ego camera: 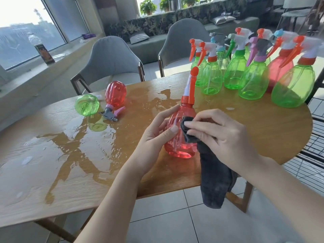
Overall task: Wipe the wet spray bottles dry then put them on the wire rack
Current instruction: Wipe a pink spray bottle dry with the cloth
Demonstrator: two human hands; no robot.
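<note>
Head view looks down on two bare forearms reaching in from the lower edge, elbows cut off by the frame. Nearest, the dark grey cloth (pixel 213 179) hangs off the tabletop (pixel 263 130) edge, its upper end bunched under the right hand (pixel 215 132), whose fingertips pinch and press it against the red spray bottle (pixel 177 146). That bottle stands upright on the tabletop, its orange nozzle pointing up; the left hand (pixel 157 130) wraps its left side, thumb across the front, and both hands hide much of the body. Further left, a wide puddle (pixel 78 146) spreads over the wood. Beyond it a green bottle (pixel 86 104) and a red bottle with a purple trigger (pixel 114 97) lie on their sides. At the far right a cluster of upright bottles (pixel 252 67) stands, overlapping so their count is unclear. The wire rack (pixel 313 155) shows only partly at the right edge.
</note>
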